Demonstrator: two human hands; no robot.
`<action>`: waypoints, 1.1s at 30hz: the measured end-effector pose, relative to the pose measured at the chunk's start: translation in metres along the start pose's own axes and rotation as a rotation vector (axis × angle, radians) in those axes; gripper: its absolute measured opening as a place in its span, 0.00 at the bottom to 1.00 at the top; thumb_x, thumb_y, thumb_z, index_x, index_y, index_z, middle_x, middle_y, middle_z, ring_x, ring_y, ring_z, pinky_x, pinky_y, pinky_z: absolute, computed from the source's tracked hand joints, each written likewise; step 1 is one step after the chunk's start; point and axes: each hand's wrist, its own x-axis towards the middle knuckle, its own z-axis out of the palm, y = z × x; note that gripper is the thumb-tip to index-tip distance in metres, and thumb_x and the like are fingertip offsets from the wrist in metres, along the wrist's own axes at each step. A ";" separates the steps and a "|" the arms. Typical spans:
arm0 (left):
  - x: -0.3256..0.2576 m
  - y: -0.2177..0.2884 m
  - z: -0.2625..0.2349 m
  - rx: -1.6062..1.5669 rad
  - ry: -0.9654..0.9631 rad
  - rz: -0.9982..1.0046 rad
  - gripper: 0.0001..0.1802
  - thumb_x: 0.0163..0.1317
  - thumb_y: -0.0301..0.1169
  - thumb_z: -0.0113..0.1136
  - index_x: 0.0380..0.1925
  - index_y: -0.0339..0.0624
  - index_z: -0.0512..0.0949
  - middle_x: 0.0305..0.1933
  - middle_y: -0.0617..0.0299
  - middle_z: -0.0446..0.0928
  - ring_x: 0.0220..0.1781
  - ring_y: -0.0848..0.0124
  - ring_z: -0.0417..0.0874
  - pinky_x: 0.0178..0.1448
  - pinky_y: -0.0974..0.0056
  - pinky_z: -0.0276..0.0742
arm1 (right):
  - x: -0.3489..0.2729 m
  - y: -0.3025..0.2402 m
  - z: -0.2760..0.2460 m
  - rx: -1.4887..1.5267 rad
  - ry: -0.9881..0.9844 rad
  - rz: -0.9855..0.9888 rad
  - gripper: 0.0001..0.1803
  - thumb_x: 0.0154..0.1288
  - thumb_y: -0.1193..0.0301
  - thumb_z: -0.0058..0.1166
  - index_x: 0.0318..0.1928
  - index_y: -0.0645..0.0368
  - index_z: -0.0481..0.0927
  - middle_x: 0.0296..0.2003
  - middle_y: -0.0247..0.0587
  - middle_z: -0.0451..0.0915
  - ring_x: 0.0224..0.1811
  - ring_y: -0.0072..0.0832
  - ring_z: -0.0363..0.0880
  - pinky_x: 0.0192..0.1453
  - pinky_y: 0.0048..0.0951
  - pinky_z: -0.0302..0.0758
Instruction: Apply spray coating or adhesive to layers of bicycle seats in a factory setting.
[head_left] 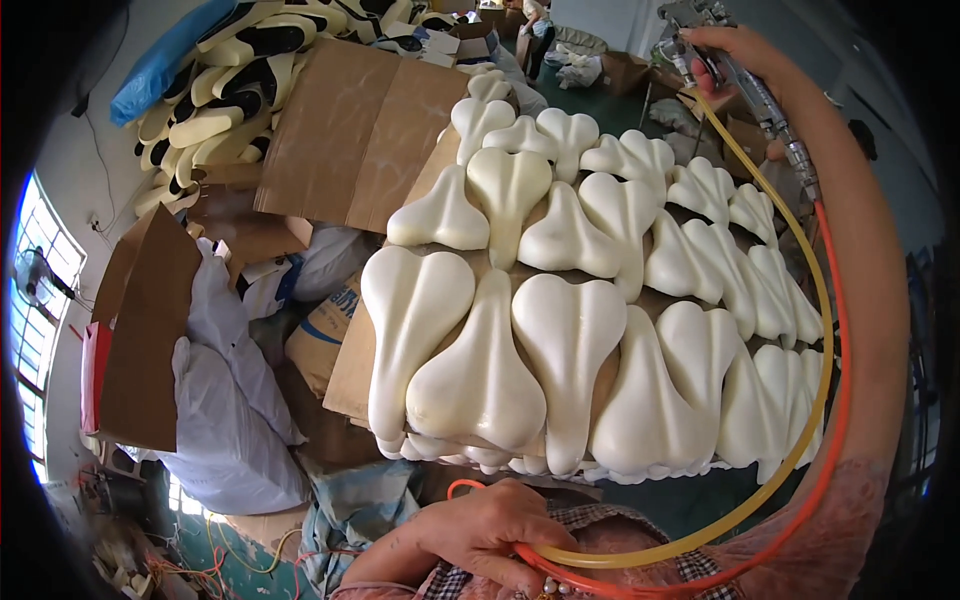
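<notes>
While rows of cream foam saddle pads fill the middle of the frame on a cardboard-covered bench, a person's right hand at the upper right has its fingers wrapped around a metal spray gun. From the gun, a yellow hose and an orange hose curve down the right side to the lower centre, where the left hand grips both in closed fingers. White sacks and stacked black-and-cream pads sit at the left and upper left.
</notes>
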 end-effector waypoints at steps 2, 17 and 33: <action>0.005 -0.001 0.002 0.003 -0.014 -0.022 0.22 0.56 0.45 0.58 0.36 0.35 0.76 0.24 0.54 0.75 0.26 0.56 0.76 0.30 0.59 0.68 | 0.000 0.011 -0.009 -0.066 0.013 -0.026 0.18 0.56 0.55 0.56 0.28 0.59 0.75 0.20 0.34 0.75 0.18 0.19 0.73 0.25 0.23 0.75; 0.017 -0.009 0.024 0.018 -0.009 -0.066 0.21 0.57 0.45 0.58 0.36 0.36 0.76 0.22 0.56 0.74 0.25 0.56 0.75 0.30 0.58 0.68 | 0.021 0.041 -0.023 0.349 -0.551 -0.200 0.14 0.59 0.61 0.52 0.27 0.61 0.76 0.20 0.37 0.76 0.18 0.23 0.74 0.24 0.26 0.74; 0.049 -0.025 0.050 -0.008 -0.081 -0.020 0.22 0.59 0.43 0.56 0.39 0.31 0.76 0.22 0.55 0.73 0.23 0.57 0.74 0.28 0.59 0.67 | -0.007 0.096 -0.104 0.128 0.166 0.013 0.20 0.58 0.54 0.52 0.24 0.59 0.75 0.18 0.34 0.74 0.16 0.22 0.72 0.19 0.22 0.69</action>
